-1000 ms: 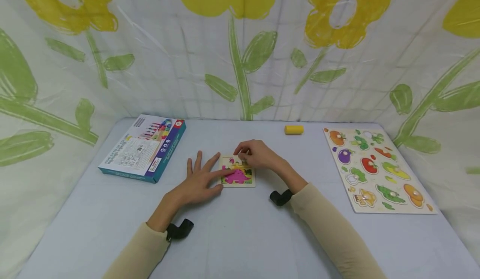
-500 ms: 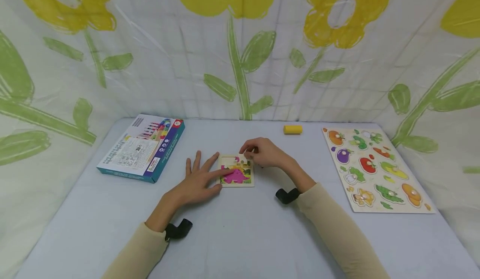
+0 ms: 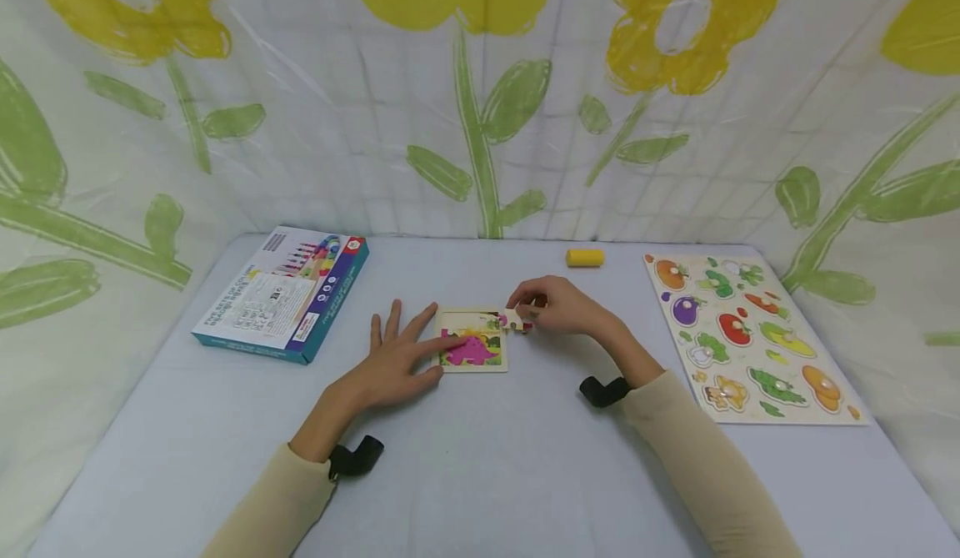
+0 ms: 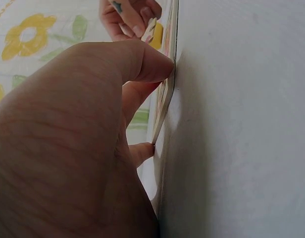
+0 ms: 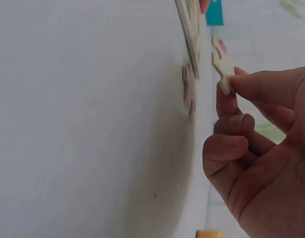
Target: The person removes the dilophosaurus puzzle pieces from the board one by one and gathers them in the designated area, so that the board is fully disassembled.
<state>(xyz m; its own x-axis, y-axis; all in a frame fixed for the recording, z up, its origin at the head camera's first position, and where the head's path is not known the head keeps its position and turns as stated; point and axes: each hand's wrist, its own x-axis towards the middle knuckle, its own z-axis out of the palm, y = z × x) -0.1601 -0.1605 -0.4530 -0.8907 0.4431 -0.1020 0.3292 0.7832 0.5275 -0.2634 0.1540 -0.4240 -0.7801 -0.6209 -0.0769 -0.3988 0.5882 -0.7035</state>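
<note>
A small square jigsaw puzzle (image 3: 474, 356) with a pink dinosaur lies mid-table, its upper part showing pale bare backing. My left hand (image 3: 393, 372) spreads over its left side. The index finger reaches straight onto the dinosaur, and the thumb touches the board's near left edge. Just off the upper right corner, my right hand (image 3: 561, 306) pinches a pale puzzle piece (image 5: 223, 64) between thumb and index finger, raised above the table. Below it, a second puzzle piece (image 5: 188, 90) lies on the table beside the board, mostly hidden by the right hand in the head view.
At the back left lies a flat blue and white box (image 3: 281, 295). A yellow cylinder (image 3: 585, 258) rests near the back edge. To the right is a vegetable peg board (image 3: 817, 343). Behind the table hangs a flower-printed curtain (image 3: 322, 124).
My right hand has lifted the pale piece off the puzzle's upper part and carried it right, past the board's corner. My left hand stays where it was.
</note>
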